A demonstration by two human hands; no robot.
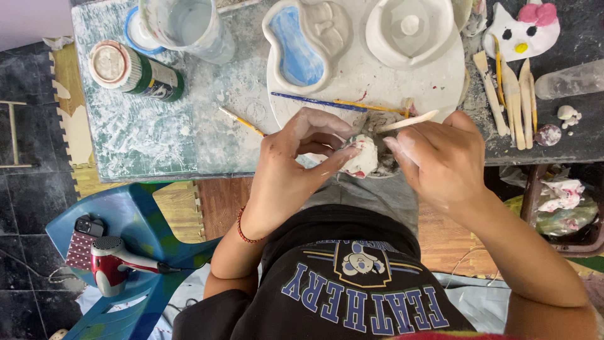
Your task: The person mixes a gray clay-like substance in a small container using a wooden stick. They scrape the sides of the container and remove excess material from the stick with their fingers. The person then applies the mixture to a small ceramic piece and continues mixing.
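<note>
Soft white clay is the weak point here: the small lump (363,155), streaked with a little red and blue, sits between both hands just off the near edge of the work table (145,135), over the person's lap. My guess is that it could dent or tear if either grip tightens, and if it slips it would drop onto the dark shirt rather than the table.

Going left to right, the left hand (296,157) comes up from a bent elbow, wrist cocked back (a red bracelet (242,232) circles it). Its fingers curl round in a loose claw, thumb and fingertips pinching the left side of the lump. The right hand (440,157) reaches in from the other side, knuckles up, fingers pressed together around a pale wooden stick (409,119). The stick's flat end juts out to the left above the lump; whether its working tip touches the clay I cannot tell, since the fingers cover it. A hard poke from that stick could gouge the surface, I think.

Just behind the hands, a round white board (377,79) holds two paintbrushes (340,104) near its front rim; a stray elbow or wrist could well roll them off. More wooden tools (513,94) lie to the right, well clear.
</note>
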